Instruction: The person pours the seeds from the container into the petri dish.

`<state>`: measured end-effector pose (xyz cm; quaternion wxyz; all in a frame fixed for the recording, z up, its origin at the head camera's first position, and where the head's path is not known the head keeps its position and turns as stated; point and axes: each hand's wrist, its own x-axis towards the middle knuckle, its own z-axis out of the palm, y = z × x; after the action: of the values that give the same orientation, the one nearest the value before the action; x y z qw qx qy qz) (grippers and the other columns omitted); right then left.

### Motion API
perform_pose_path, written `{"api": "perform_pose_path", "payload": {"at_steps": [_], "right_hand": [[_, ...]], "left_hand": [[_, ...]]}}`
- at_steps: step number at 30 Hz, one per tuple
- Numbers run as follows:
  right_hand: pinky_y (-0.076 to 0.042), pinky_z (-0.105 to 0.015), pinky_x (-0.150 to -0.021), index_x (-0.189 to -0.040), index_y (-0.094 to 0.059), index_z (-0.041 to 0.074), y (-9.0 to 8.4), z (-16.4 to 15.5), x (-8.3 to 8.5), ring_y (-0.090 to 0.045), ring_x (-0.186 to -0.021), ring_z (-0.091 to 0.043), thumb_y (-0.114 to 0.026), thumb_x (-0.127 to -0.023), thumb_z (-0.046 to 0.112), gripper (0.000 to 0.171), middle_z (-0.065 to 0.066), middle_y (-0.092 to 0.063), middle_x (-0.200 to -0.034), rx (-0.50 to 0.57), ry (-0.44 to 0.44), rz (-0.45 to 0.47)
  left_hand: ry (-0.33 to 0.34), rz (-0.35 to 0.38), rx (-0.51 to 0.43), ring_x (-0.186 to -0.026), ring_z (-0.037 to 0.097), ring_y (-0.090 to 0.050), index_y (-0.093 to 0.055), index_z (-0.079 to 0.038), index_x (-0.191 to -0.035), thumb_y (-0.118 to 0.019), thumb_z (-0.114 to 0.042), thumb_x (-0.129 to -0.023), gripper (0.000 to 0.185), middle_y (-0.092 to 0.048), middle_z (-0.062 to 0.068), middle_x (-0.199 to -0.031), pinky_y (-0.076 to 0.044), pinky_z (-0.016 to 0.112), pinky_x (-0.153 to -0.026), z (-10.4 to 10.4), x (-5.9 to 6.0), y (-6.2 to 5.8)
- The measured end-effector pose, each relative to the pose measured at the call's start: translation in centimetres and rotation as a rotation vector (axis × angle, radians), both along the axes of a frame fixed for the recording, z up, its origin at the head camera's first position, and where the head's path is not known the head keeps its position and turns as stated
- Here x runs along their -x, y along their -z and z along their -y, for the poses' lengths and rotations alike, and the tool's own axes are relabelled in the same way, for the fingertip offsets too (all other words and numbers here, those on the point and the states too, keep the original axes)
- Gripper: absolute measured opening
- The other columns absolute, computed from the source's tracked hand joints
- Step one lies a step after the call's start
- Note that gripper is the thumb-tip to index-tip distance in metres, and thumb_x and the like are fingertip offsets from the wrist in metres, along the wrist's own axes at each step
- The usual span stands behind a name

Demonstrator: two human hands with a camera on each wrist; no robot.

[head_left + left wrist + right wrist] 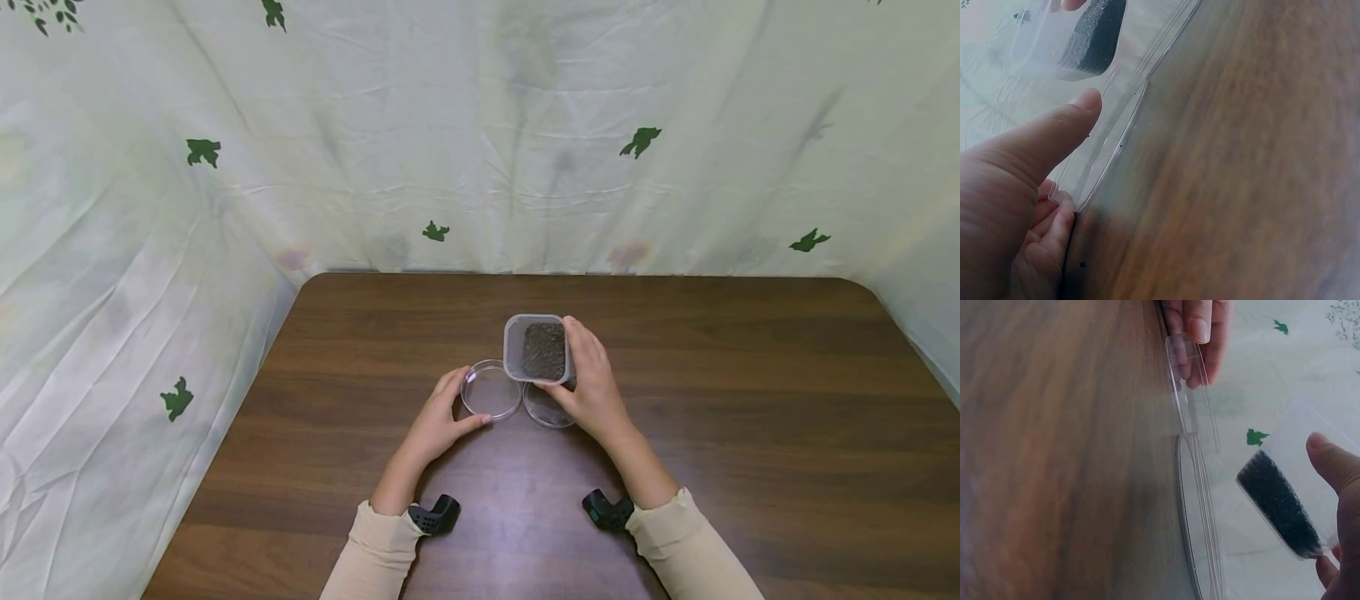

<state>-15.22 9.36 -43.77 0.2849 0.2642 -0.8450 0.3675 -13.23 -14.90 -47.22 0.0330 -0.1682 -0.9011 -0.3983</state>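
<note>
My left hand holds a clear round petri dish on the table, thumb at its near rim and fingers round its left side. A square translucent plastic container is in my right hand, gripped between thumb and fingers. Dark, grainy soil lies against the container's right side. In the right wrist view the container is tilted above table level. Partly under the container and right hand lies a second clear round dish part, just right of the petri dish.
The brown wooden table has rounded far corners. A pale curtain with green leaf-like prints hangs behind it and along the left side. Each wrist carries a black camera. A few dark specks show near the dish in the left wrist view.
</note>
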Motion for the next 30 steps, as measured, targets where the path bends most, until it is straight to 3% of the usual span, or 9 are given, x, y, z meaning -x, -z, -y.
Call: {"api": "perform_pose_path", "payload": {"at_steps": [30], "right_hand": [[-0.028,-0.044,-0.085,-0.130,-0.024,0.007,-0.8,1.1,0.0,-0.021,-0.118,-0.027,-0.073,-0.058,0.021,0.088,-0.014,-0.029,-0.128,-0.231,-0.015,-0.107]], "left_hand": [[0.008,-0.005,-0.009,-0.111,0.018,-0.032,-0.031,-0.004,-0.126,-0.064,-0.045,-0.064,0.082,-0.033,0.010,-0.123,-0.027,0.035,-0.091,0.1,0.1,0.2]]}}
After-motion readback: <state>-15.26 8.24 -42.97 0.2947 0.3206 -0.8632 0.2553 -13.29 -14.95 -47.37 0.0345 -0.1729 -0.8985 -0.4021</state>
